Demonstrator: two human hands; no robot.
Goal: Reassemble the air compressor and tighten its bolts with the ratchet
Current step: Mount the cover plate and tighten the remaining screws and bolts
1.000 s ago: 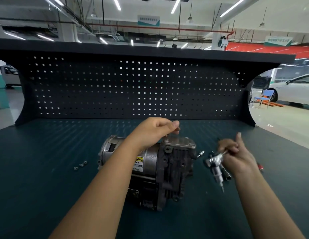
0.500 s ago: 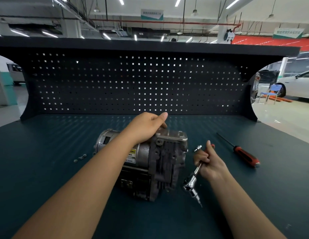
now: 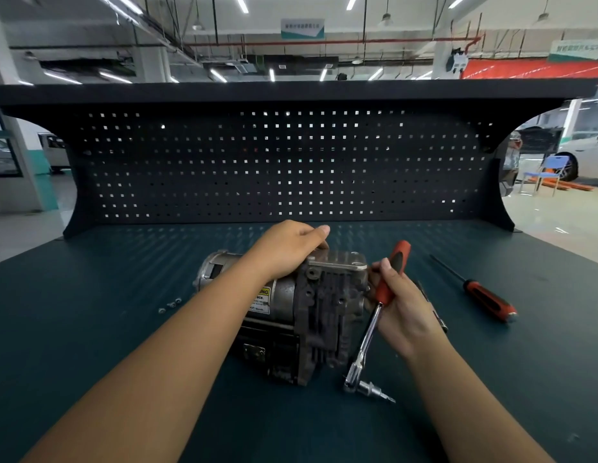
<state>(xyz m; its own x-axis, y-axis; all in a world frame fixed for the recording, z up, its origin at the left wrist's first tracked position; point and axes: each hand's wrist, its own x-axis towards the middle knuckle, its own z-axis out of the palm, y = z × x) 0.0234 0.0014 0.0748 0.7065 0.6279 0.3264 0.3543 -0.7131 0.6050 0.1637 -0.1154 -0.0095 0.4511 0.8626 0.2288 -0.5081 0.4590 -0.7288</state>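
Head view: at the centre of the frame, the grey metal air compressor point(image 3: 290, 315) lies on the dark green bench top point(image 3: 90, 329). The left hand point(image 3: 287, 248) curls over its top. Just to the right, the right hand point(image 3: 404, 309) grips the red-handled chrome ratchet point(image 3: 367, 332), whose head is at lower centre.

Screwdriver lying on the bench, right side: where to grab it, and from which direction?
By the thick red-and-black handle of the screwdriver, from above. It lies flat on the bench, handle at the near right end, thin shaft pointing back-left.
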